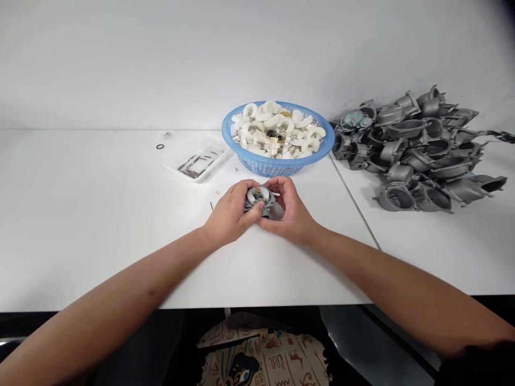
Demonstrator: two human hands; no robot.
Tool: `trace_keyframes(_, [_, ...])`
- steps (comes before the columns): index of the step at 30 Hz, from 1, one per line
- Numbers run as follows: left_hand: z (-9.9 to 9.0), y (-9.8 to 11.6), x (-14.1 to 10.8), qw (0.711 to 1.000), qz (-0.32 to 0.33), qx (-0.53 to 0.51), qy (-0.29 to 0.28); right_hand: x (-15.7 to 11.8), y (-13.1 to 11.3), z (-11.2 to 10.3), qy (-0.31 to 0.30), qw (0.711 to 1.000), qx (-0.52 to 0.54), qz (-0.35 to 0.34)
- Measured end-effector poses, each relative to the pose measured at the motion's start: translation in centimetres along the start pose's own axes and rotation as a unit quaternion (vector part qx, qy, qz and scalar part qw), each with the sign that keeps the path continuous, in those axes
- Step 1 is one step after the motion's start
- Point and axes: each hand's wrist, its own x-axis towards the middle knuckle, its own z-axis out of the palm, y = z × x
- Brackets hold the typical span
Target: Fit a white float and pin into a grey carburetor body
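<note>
In the head view a small grey metal carburetor body [248, 204] is held just above the table, its open side facing up. Inside it sit a white curved float [264, 193] and a brass-coloured piece. My left hand [226, 215] closes round its left side, the thumb pressing near the front edge of the float. From the right, my right hand [293, 213] grips the same body, fingers curled at its far side and thumb along the near side. The fingertips hide parts of the body. A thin metal pin [211, 206] lies beside my left hand.
Behind my hands stands a blue basket [265, 167] heaped with white floats. Left of it, a white tray [174, 164] holds metal pins, near a black O-ring [160, 146]. Grey metal castings [422, 155] are piled at the right, beyond a table seam [358, 206].
</note>
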Motion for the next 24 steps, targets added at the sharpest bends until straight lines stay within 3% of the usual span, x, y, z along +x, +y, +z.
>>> trace_keyframes(4, [-0.4,0.4,-0.1,0.998,-0.004,-0.05,-0.029,-0.1,-0.1,-0.2,-0.017,1.0,-0.002,-0.022])
trace_keyframes(9, [-1.3,0.1,-0.1,0.995,0.051,-0.061,-0.056,0.3,-0.1,-0.9,-0.02,0.995,-0.062,-0.08])
trace_keyframes(17, [-1.7,-0.9,0.2,0.98,0.19,0.04,0.031,0.4,-0.1,-1.3,0.006,0.989,-0.115,-0.094])
trace_keyframes(24, [-1.9,-0.5,0.0,0.981,0.188,0.01,0.034,0.5,-0.2,-1.5,-0.012,0.975,-0.169,-0.146])
